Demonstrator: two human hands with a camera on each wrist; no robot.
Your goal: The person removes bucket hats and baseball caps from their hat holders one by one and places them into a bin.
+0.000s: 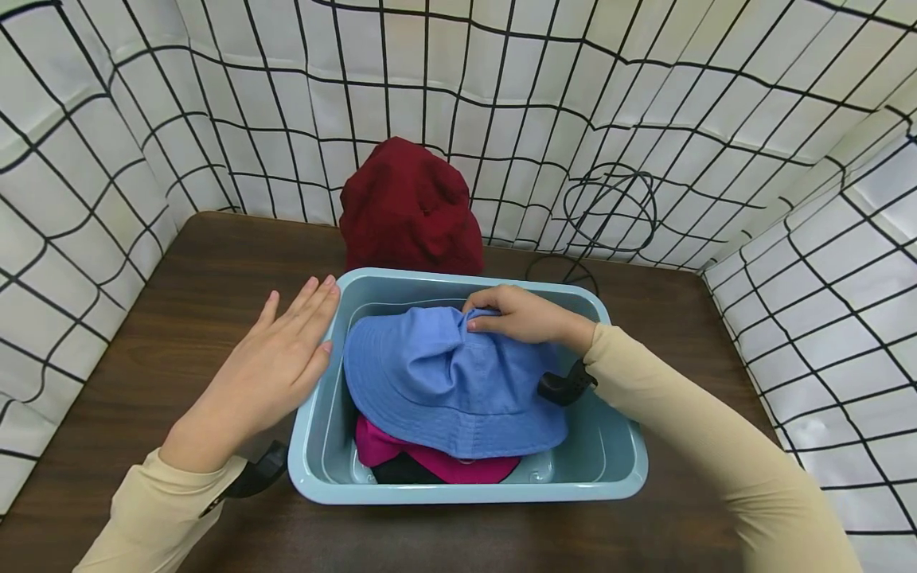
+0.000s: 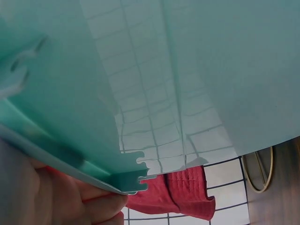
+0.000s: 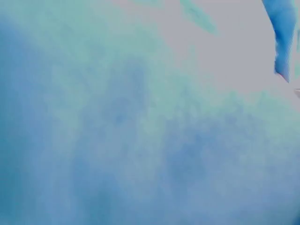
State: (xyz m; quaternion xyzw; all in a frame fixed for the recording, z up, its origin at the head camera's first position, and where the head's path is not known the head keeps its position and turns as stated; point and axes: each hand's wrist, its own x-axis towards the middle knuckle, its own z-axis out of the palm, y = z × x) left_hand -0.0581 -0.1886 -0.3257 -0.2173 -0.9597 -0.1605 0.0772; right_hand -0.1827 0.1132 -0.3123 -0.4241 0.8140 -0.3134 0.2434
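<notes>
In the head view a light-blue plastic basin (image 1: pixel 473 495) stands on the table. Inside it a blue bucket hat (image 1: pixel 451 382) lies on top of a magenta hat (image 1: pixel 430 454), and something black (image 1: pixel 404 471) shows below that. My right hand (image 1: pixel 526 314) pinches the blue hat's crown between thumb and fingers. Along the basin's left rim my left hand (image 1: pixel 275 366) lies with straight fingers, the fingertips right at the edge. Blue cloth (image 3: pixel 187 154) fills most of the right wrist view, blurred. The basin's outer wall (image 2: pixel 225 70) takes up most of the left wrist view.
Behind the basin sits a dark red hat (image 1: pixel 411 207) on the brown wooden table (image 1: pixel 143 342). Black wire grid panels (image 1: pixel 458 87) with white backing surround the table at the back and sides. A coiled black cable (image 1: pixel 609 207) hangs at the back right.
</notes>
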